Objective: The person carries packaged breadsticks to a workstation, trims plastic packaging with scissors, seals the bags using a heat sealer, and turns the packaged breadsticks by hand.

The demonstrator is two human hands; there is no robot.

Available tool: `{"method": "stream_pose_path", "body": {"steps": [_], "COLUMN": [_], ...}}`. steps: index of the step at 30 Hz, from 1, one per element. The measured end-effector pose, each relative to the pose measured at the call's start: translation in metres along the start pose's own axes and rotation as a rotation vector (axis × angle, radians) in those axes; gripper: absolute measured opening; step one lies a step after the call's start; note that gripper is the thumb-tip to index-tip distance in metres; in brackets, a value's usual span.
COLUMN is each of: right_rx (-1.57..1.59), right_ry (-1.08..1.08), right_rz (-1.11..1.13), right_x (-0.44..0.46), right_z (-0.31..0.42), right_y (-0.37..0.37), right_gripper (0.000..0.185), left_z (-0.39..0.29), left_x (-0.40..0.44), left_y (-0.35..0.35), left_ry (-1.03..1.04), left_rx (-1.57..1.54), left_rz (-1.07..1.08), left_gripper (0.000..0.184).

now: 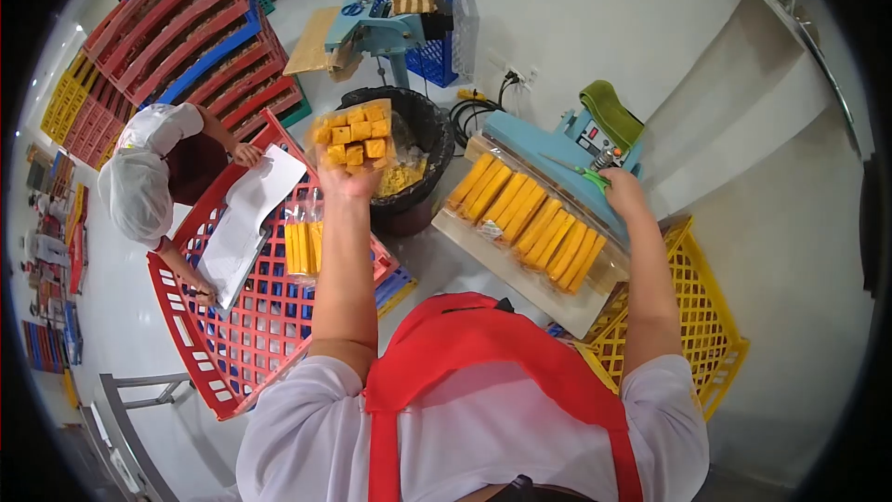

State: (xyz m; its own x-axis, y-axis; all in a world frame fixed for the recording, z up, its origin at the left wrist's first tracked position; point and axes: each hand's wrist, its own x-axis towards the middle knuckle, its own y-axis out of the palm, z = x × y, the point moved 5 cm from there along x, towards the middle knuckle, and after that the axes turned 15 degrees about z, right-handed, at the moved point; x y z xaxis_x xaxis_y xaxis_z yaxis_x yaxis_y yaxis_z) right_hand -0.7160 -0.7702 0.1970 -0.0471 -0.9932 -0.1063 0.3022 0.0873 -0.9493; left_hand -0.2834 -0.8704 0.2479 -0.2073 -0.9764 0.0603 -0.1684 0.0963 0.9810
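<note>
My left hand (349, 180) is raised over the red crate's edge, gripping a clear plastic bag of yellow-orange blocks (357, 134) from below. Near the blue sealing machine (534, 151), my right hand (624, 190) is closed round the green handles of a pair of scissors (589, 174), whose blades point left. Clear packs of long yellow sticks (525, 221) lie in a row along the machine's pale shelf (557, 305). Another pack of yellow sticks (303, 248) rests in the red crate (237, 335), beside my left forearm.
A black bin (429, 121) with yellow scraps stands ahead. At left, a co-worker (167, 167) writes on white papers (246, 223) laid over the red crate. A yellow crate (711, 316) is at right. Stacked crates (186, 28) and a second blue machine (381, 28) stand behind.
</note>
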Motion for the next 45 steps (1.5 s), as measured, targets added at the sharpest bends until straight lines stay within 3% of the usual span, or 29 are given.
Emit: {"method": "stream_pose_path", "body": {"steps": [12, 17, 23, 27, 32, 36, 38, 45], "right_rx": [-0.131, 0.121, 0.045, 0.07, 0.417, 0.435, 0.16, 0.282], "right_ry": [0.119, 0.071, 0.082, 0.08, -0.013, 0.001, 0.109, 0.25], "right_rz": [0.129, 0.076, 0.244, 0.158, 0.153, 0.188, 0.41, 0.563], "right_x": [0.005, 0.004, 0.005, 0.004, 0.012, 0.007, -0.001, -0.021], "right_z": [0.011, -0.02, -0.015, -0.026, -0.059, -0.062, -0.047, -0.018], "right_y": [-0.01, -0.006, -0.008, -0.006, 0.0, -0.006, -0.005, 0.001], "right_gripper": [0.028, 0.034, 0.036, 0.038, 0.036, 0.035, 0.034, 0.035], "left_z": [-0.012, -0.025, -0.033, -0.035, -0.031, -0.029, -0.03, -0.046], "left_x": [0.013, 0.013, 0.008, 0.007, 0.01, 0.013, 0.017, 0.029], "left_y": [0.011, 0.005, 0.007, -0.002, -0.009, -0.003, 0.0, 0.002], "left_ry": [-0.03, -0.011, -0.005, 0.0, -0.015, 0.032, 0.054, 0.127], "left_rx": [0.048, 0.057, 0.044, 0.048, 0.106, 0.118, 0.032, 0.078], "left_rz": [-0.003, 0.025, 0.027, 0.006, -0.034, 0.0, 0.029, 0.111], "left_gripper": [0.04, 0.039, 0.038, 0.037, 0.036, 0.033, 0.031, 0.031]}}
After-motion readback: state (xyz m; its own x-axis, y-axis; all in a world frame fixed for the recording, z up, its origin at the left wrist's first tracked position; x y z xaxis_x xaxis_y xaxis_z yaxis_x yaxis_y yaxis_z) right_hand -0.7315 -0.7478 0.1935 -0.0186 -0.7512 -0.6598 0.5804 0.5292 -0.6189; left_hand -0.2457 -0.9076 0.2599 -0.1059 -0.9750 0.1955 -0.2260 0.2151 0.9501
